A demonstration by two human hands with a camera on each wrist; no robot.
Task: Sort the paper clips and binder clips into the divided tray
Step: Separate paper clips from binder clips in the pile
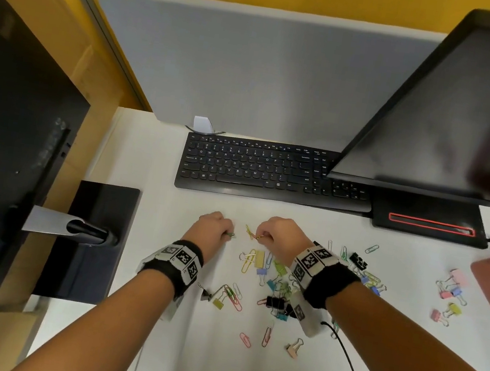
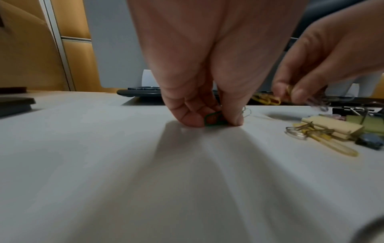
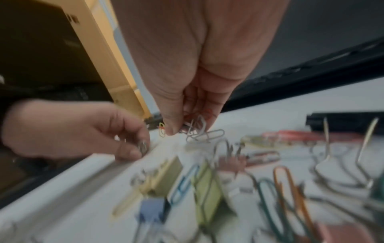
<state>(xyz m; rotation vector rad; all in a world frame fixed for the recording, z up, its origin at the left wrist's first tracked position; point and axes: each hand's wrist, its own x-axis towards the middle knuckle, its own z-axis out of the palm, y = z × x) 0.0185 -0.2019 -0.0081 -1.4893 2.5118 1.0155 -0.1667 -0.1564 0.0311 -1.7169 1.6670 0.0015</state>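
Observation:
On the white desk my left hand [image 1: 227, 234] pinches a green paper clip [image 2: 212, 118] between thumb and fingertips, right at the surface. My right hand [image 1: 259, 235] hovers just to its right, gripping a small bunch of paper clips [image 3: 197, 129], silver, red and yellow. A mixed pile of coloured paper clips and binder clips [image 1: 271, 276] lies below and to the right of both hands. The pink divided tray [image 1: 489, 278], with a label reading "Paper Cl", shows only partly at the right edge. Several pastel binder clips [image 1: 448, 293] lie beside it.
A black keyboard [image 1: 271, 173] lies just beyond the hands. A large monitor [image 1: 458, 107] and its base [image 1: 424, 220] stand at the back right. Another monitor's stand [image 1: 90, 241] sits at the left. A black cable [image 1: 349, 368] trails from my right wrist.

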